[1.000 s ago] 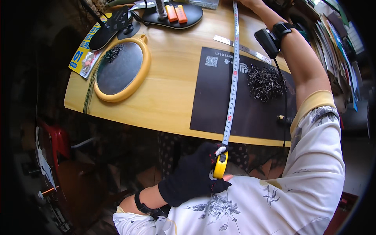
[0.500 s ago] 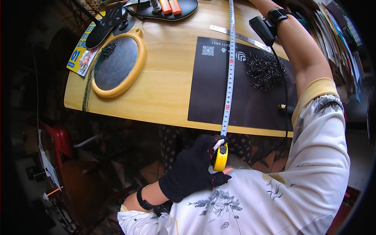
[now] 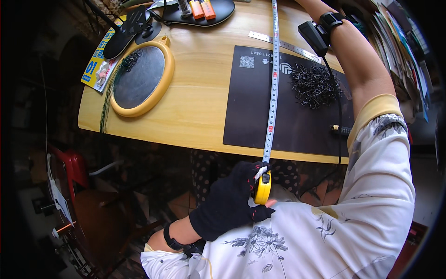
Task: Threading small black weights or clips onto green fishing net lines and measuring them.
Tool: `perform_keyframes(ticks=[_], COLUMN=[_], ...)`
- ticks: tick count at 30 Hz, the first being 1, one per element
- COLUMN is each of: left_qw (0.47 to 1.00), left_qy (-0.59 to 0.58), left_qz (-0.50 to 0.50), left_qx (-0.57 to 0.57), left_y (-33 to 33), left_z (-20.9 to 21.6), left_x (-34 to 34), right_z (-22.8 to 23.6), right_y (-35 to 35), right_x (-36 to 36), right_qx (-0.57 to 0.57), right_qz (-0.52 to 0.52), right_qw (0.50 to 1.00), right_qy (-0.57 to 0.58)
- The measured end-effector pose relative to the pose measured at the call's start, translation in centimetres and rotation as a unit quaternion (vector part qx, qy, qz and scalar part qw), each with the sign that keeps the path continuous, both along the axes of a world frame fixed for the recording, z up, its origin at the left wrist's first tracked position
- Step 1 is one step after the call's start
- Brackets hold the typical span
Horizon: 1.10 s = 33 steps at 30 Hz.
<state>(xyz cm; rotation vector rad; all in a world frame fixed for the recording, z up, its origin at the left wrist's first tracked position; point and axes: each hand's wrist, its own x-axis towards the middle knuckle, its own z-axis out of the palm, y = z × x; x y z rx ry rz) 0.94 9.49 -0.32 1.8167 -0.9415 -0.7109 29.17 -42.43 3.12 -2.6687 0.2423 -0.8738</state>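
In a black glove, my left hand [image 3: 231, 201] is closed around a yellow tape measure [image 3: 263, 188] just off the desk's near edge, close to my shirt. From its case the pale blade [image 3: 273, 100] runs away across the desk and out at the top edge. My right forearm [image 3: 355, 58] reaches over the right side to the far edge, with a black strap and a small black device on the wrist; the hand itself lies beyond the picture. Beneath the blade is a dark mat [image 3: 251, 107], bearing a heap of small black hooks [image 3: 316, 86].
A steel ruler [image 3: 297, 49] lies crosswise under the blade. To the left sits a round yellow-framed tray [image 3: 171, 69] with dark green threads hanging over the edge. Orange boxes [image 3: 202, 9] rest on a black stand at the back. Stacked papers [image 3: 404, 51] rise at the right.
Almost nothing differs. The whole view has shifted very slightly; my left hand still holds the tape measure, and the blade stays stretched over the desk.
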Motion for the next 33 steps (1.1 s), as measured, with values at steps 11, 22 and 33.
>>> perform_keyframes(ticks=[11,22,33], left_qw=[0.999,0.998,0.997], left_qy=[-0.037,-0.067,-0.082], left_qz=[0.0,-0.003,-0.001], left_qx=[-0.005,-0.007,-0.012], left_y=[-0.1,-0.3,-0.4], left_z=[-0.2,-0.3,-0.3], left_x=[-0.2,-0.4,-0.5], right_z=[0.3,0.2,-0.2], right_y=[2.5,2.9,2.5], right_x=[-0.9,-0.5,-0.2], right_qx=[-0.016,0.004,0.0], right_qz=[-0.049,-0.094,-0.084], right_qw=[0.999,0.996,0.996], right_qy=[-0.002,-0.008,-0.021])
